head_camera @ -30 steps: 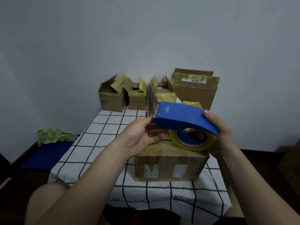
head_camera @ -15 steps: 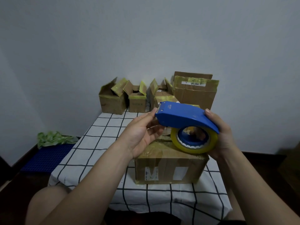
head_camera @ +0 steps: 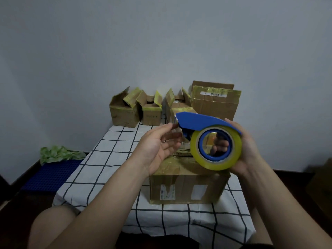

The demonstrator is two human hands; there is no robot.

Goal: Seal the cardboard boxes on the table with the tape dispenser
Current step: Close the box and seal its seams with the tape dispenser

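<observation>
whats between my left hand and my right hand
The blue tape dispenser with its yellowish tape roll: the right hand holds it, the left hand is at its front end. Head view.

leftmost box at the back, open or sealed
Open: the leftmost box has its top flaps standing up and apart, with a dark gap between them.

i count one tape dispenser (head_camera: 199,121), one left hand (head_camera: 158,150), one right hand (head_camera: 249,151). i see five cardboard boxes (head_camera: 188,189), perhaps six.
</observation>
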